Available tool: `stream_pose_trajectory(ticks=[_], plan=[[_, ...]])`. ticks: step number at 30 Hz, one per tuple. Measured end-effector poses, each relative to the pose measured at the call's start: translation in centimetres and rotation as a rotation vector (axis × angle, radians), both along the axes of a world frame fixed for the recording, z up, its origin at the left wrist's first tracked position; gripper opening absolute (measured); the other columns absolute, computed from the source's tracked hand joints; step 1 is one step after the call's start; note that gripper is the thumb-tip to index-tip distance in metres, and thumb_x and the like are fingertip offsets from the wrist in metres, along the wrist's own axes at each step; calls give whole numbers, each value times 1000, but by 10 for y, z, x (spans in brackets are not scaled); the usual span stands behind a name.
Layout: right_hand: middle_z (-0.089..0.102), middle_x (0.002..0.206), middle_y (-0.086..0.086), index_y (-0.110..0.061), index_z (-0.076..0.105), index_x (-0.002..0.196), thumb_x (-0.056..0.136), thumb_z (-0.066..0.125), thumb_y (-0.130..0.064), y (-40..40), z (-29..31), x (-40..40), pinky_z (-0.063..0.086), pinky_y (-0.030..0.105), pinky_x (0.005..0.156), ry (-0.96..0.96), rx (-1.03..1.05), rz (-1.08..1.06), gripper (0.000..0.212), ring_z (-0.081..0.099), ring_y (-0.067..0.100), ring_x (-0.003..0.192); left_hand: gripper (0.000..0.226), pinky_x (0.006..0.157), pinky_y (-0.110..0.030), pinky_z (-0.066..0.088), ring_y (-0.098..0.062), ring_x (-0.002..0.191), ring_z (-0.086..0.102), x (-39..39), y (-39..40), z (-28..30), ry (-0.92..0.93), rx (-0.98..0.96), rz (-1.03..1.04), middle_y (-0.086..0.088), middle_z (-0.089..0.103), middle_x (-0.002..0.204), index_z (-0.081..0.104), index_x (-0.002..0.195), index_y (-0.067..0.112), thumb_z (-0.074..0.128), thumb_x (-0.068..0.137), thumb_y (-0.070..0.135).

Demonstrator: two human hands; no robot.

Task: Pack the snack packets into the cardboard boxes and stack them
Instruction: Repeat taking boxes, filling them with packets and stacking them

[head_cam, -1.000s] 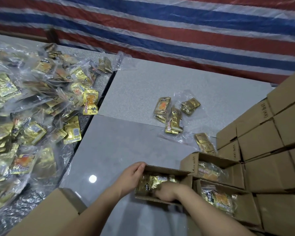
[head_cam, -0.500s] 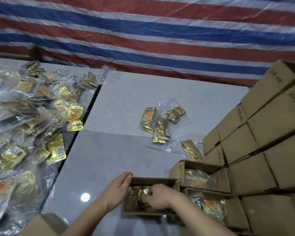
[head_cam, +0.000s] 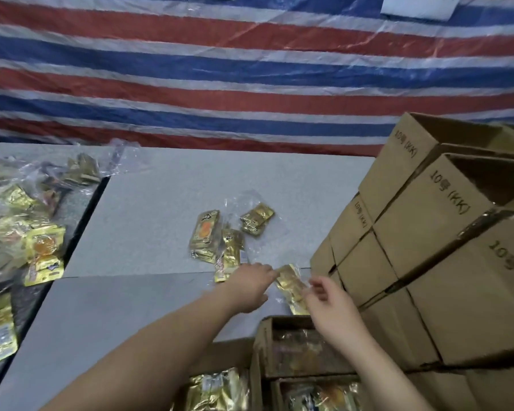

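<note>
Gold snack packet (head_cam: 290,284) lying diagonally, far-left to near-right, between both hands

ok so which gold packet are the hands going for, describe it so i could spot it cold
Start at the stack of cardboard boxes on the right of the grey table. At its foot, a bagged gold packet lies between the left hand and the right hand. Unlike the bagged cluster behind it, both hands are at this one.

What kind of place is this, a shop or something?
More likely a small, makeshift packing workshop than a shop. Identical cardboard boxes are stacked high, bagged gold snack packets lie heaped on the table, and a striped tarpaulin serves as the wall.
</note>
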State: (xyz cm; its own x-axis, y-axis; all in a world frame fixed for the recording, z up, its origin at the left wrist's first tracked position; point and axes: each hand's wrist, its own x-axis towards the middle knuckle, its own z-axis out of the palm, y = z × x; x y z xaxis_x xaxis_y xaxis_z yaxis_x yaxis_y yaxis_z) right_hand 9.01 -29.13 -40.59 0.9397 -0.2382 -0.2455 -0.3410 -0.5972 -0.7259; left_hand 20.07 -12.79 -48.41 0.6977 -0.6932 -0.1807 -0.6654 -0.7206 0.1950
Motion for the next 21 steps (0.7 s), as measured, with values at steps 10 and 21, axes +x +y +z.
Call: stream_pose_trajectory(ticks=[10, 21], plan=[[60, 104, -17, -34, 56, 110, 98, 57, -29, -31, -46, 20, 40, 11, 72, 22, 202, -157, 13, 55, -5, 95, 115, 117, -48, 24, -32, 143, 26, 50, -115, -80, -143, 516, -396, -12, 25, 157, 18, 154, 12, 81, 69, 55], [65, 93, -17, -36, 59, 86, 97, 59, -24, -28, -45, 27, 40, 8, 58, -1, 240, -218, 16, 60, -5, 83, 75, 100, -40, 39, -28, 113, 53, 56, -98, -80, -52, 237, -213, -10, 55, 123, 47, 128, 13, 78, 71, 51]])
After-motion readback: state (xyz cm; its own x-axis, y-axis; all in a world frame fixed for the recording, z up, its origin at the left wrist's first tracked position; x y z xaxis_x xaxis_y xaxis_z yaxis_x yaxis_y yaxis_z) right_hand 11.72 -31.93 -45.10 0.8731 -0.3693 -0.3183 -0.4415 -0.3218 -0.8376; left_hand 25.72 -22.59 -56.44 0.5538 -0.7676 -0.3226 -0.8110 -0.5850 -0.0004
